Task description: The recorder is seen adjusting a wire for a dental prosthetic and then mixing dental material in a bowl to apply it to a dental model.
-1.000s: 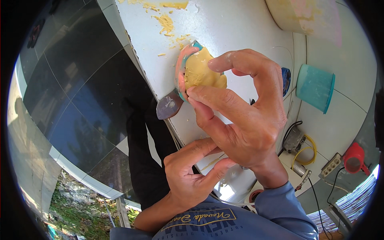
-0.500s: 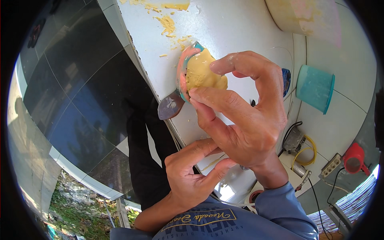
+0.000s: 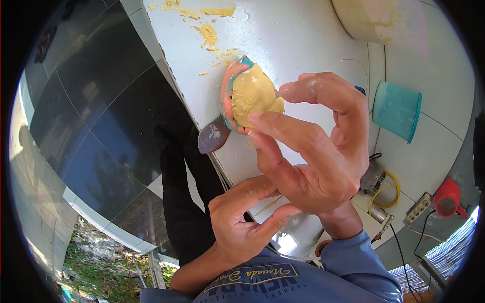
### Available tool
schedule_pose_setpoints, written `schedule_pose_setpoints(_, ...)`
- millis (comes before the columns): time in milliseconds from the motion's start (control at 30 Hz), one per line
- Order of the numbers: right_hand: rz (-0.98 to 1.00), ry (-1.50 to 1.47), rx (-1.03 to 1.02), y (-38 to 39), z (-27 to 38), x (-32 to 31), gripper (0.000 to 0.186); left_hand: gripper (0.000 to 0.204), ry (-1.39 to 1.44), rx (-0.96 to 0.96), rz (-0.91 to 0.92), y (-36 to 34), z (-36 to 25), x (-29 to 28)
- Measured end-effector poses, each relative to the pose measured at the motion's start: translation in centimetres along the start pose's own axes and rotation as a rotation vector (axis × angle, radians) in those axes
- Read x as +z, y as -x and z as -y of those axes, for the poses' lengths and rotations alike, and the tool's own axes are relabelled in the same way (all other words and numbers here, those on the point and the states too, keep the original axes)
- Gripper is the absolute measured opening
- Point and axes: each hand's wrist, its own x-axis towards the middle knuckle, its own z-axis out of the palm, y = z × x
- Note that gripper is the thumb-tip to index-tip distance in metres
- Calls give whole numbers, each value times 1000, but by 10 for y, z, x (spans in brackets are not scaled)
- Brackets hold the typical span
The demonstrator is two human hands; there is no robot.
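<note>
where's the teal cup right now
In the head view the teal cup lies tipped on the white counter at the right, just beyond the right hand and above the yellow coiled cable.

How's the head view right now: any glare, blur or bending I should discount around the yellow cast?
Head view: hard sunlight bleaches the white counter; the yellow cast in the right hand stays sharp; fisheye bends the counter edge and the dark floor tiles; black vignette rings the frame; the left hand sits in softer shade.
</note>
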Motion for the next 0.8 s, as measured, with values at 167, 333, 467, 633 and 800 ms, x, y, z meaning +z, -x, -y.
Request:
schedule_pose_setpoints(167, -179, -11, 209, 35, -31, -57, 32, 36, -53, 62, -18, -4, -8, 6)
schedule_pose_setpoints(333, 336, 155, 626, 83, -50, -105, 54, 16, -210, 97, 66, -13, -12, 12)
schedule_pose_setpoints(467, 560, 197, 586, 99, -37, -98, 78, 14, -512, 343, 83, -53, -26, 47)
schedule_pose_setpoints(633, 539, 132, 535, 106, -31, -90, 67, 26, -882, 458, -96, -118, -20, 102)
schedule_pose_setpoints(800, 512, 110, 581, 102, -45, -87, 41, 19, -1178, 507, -159, -142, -2, 108)
